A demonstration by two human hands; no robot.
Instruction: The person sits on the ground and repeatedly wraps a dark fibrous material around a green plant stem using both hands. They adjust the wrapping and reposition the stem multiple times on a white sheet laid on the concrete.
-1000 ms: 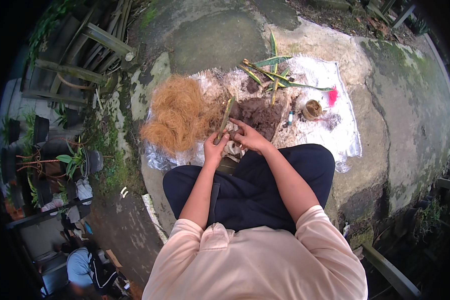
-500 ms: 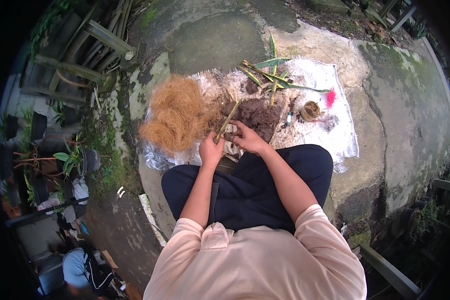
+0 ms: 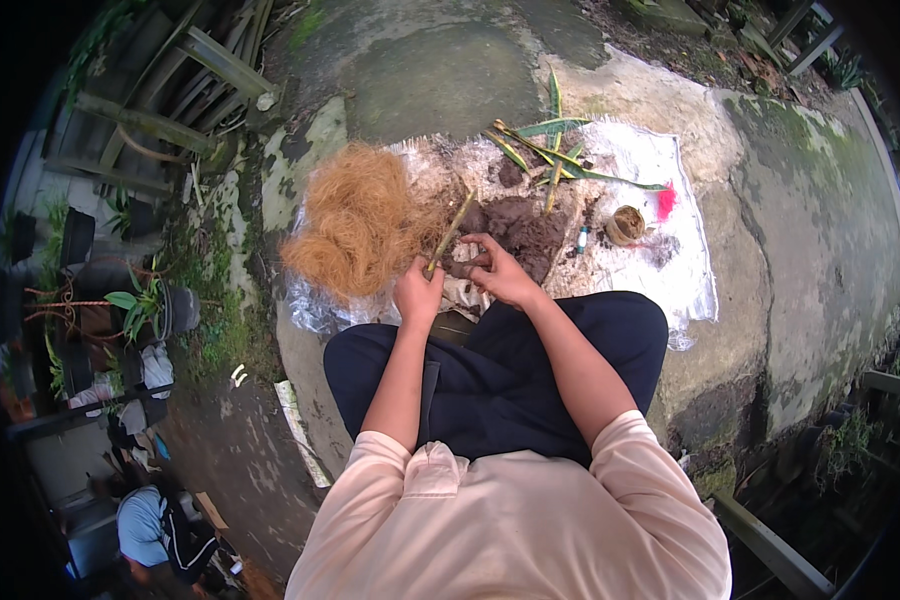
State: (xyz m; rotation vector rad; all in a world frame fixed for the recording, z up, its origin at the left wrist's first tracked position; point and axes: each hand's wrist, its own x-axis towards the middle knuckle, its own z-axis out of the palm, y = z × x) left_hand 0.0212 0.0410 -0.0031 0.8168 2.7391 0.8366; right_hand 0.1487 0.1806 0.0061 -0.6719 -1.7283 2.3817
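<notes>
My left hand (image 3: 419,293) is closed around the lower end of a slim yellow-green leaf strip (image 3: 454,226), which points up and away to the right. Beside it, my right hand (image 3: 502,277) has its fingers curled on a small lump of dark mud (image 3: 463,268) close to the strip's base. Whether mud and strip touch is hard to make out. Just beyond my right hand lies a larger heap of brown mud (image 3: 528,230). A fluffy mound of brown coconut fibre (image 3: 355,225) sits to the left of my hands.
A white woven sack (image 3: 688,275) is spread under everything. Long snake plant leaves (image 3: 560,150) lie at its far side. To the right are a small tub (image 3: 625,226), a little bottle (image 3: 582,240) and red string (image 3: 666,202). Potted plants (image 3: 150,310) and another person (image 3: 145,525) are at left.
The right-hand fingers have shifted slightly on the mud lump. The leaf strip has moved a little to the left and lower, still in my left hand.
</notes>
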